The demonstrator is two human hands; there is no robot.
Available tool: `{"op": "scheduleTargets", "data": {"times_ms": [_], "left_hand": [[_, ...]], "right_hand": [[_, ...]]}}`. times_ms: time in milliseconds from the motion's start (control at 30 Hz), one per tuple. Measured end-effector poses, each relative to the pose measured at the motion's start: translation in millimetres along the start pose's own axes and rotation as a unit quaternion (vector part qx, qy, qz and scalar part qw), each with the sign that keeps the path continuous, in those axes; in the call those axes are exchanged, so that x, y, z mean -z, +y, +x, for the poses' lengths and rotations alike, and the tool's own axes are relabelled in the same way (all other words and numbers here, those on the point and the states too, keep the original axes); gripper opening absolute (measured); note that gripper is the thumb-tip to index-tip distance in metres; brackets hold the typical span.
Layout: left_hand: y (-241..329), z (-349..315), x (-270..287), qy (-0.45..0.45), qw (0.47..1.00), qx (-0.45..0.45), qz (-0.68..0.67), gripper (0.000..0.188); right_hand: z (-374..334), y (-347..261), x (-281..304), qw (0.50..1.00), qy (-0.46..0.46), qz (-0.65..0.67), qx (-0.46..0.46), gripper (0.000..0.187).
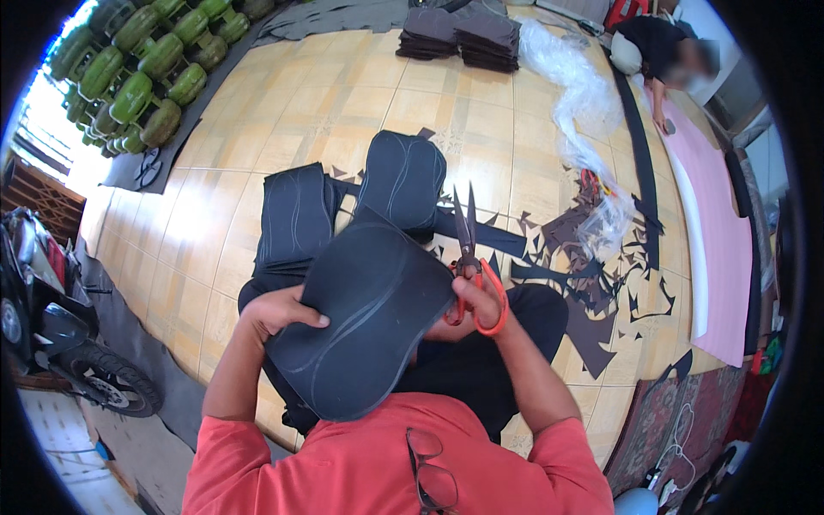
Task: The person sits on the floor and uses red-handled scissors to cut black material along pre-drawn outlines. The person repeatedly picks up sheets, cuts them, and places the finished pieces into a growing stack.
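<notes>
A dark, curved sheet of fabric-like material (365, 313) with pale chalk-like lines lies tilted across my lap. My left hand (283, 311) grips its left edge, thumb on top and fingers hidden beneath. At the right edge, my right hand (475, 302) is closed around orange-handled scissors (466, 227), whose blades point away from me, slightly parted. Its fingers also meet the sheet's edge. Just beyond are two stacks of similar dark marked pieces, a squarer left stack (297, 215) and a rounded right stack (402, 182).
Dark scraps (584, 257) litter the tiles at right, beside crumpled clear plastic (571, 86). More dark stacks (459, 39) stand at the back. Green gas cylinders (142, 69) fill the far left, above a motorcycle (81, 335). Another person (657, 51) leans over pink sheeting (712, 215).
</notes>
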State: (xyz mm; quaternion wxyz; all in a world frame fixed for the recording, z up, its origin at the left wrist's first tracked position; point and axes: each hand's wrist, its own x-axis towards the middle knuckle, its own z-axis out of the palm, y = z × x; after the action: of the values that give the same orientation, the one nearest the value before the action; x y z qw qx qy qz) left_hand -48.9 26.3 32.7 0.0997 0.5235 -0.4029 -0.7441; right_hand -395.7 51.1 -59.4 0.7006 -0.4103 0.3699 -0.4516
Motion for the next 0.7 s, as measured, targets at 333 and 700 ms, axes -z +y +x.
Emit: {"op": "scheduleTargets", "data": {"times_ms": [333, 700], "left_hand": [[-42.4, 58.4, -43.1, 0.060, 0.961, -0.263, 0.064, 0.050], [30.6, 60.7, -76.4, 0.228, 0.763, -0.492, -0.351, 0.042]], "right_hand": [[30.4, -16.9, -53.5, 0.976, 0.169, 0.068, 0.116, 0.031], [48.9, -20.7, -67.3, 0.974, 0.157, -0.106, 0.128, 0.030]]}}
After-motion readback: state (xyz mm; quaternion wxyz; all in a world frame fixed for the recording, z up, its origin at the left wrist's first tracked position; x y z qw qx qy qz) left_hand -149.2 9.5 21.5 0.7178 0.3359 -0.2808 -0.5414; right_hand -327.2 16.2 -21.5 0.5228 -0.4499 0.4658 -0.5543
